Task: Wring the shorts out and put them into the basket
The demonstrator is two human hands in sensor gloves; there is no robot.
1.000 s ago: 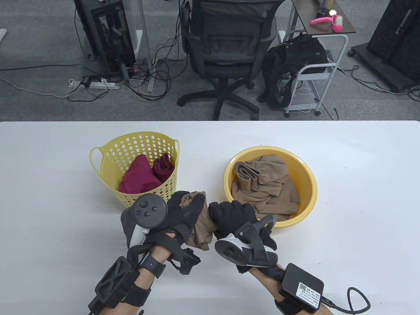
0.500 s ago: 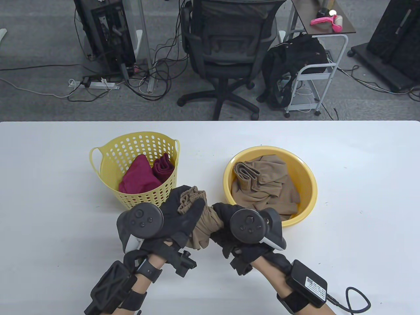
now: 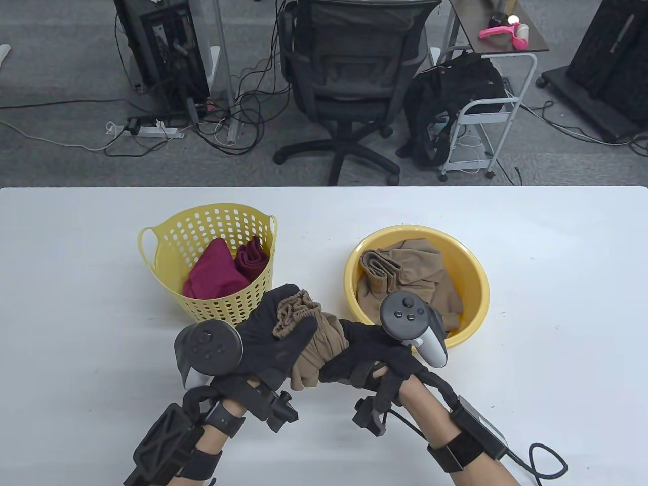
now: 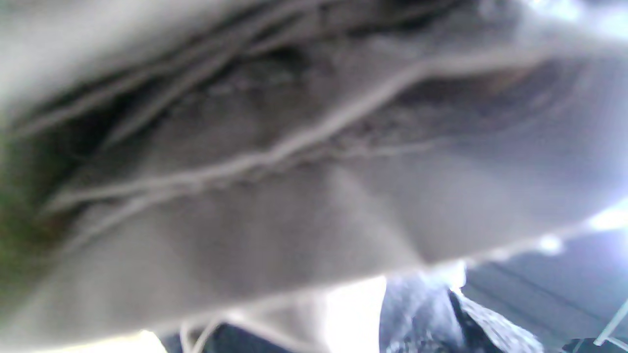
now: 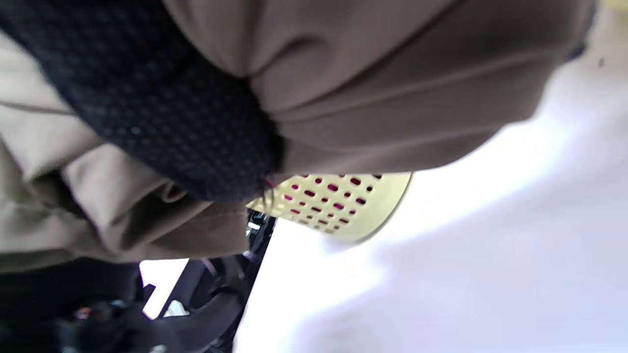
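Both hands hold a bunched pair of tan shorts (image 3: 316,344) above the table's front, between the basket and the basin. My left hand (image 3: 283,334) grips the end with the gathered waistband sticking out on top. My right hand (image 3: 362,349) grips the other end, its tracker turned upward. The cloth between them is twisted. In the right wrist view the tan shorts (image 5: 373,93) fill the top with a gloved finger (image 5: 162,117) curled round them. A blurred fold of the shorts (image 4: 274,162) fills the left wrist view. The yellow perforated basket (image 3: 167,238) stands behind my left hand.
The basket holds dark red clothes (image 3: 223,271). A yellow round basin (image 3: 476,283) at the right holds more tan clothes (image 3: 410,283). The white table (image 3: 557,304) runs wide on both sides. An office chair (image 3: 349,76) and a cart stand beyond the far edge.
My right hand has rolled over, so its tracker swung from below the wrist up toward the basin. The left hand rolled the other way a little. The shorts are twisted tighter.
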